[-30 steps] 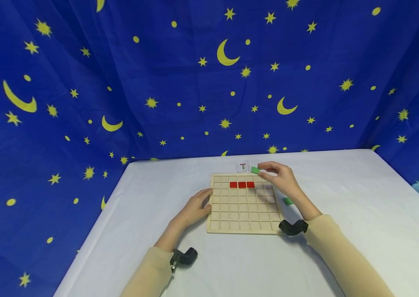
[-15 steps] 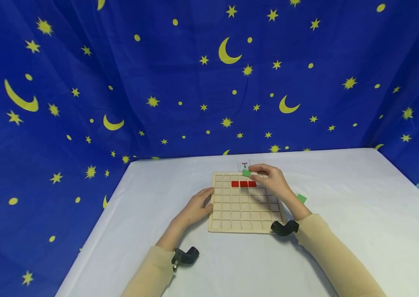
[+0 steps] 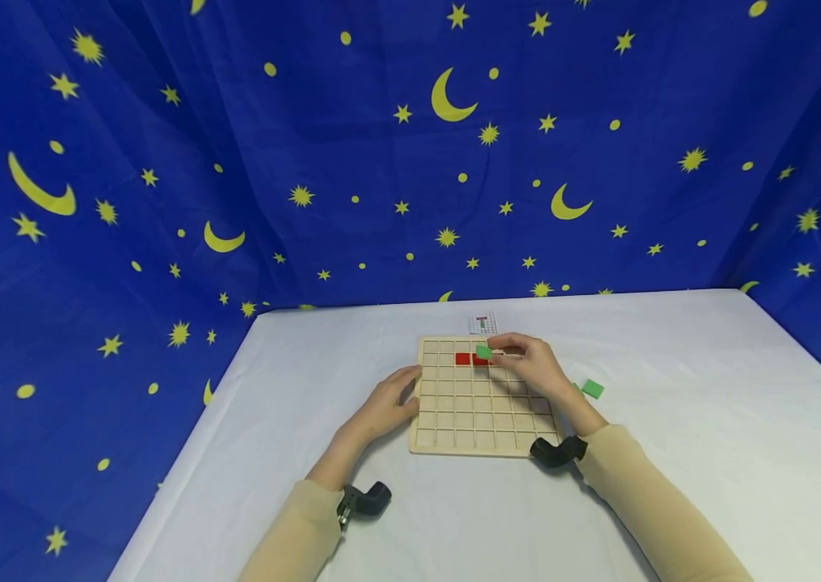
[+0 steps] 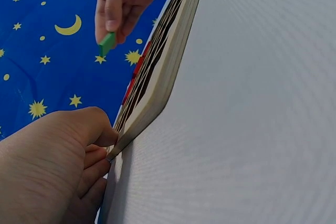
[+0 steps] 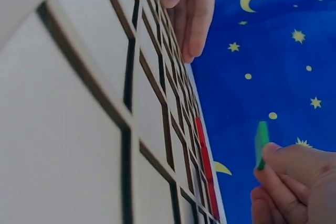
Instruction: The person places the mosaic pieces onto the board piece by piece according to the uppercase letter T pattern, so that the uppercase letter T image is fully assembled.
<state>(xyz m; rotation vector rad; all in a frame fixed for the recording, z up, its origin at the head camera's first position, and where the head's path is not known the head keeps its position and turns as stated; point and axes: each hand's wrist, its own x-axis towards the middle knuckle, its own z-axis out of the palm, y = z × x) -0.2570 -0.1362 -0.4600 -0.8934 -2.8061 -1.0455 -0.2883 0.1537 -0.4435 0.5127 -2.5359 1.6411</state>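
Small flat green square tile point(image 3: 484, 352), pinched at the fingertips of the right hand point(image 3: 529, 366), hanging just above the row of red square tiles point(image 3: 463, 359) near the far edge of the pale wooden grid board point(image 3: 479, 420). Left hand point(image 3: 385, 404) resting against the board's left edge, fingers loosely curled against it, steadying. Second green tile point(image 3: 592, 389) lying on the white tablecloth point(image 3: 672, 453) to the right. Small printed pattern card point(image 3: 482, 323) beyond the board. Likely risks: tile landing on a red one or straddling a rib through misalignment; slipping from so light a pinch.
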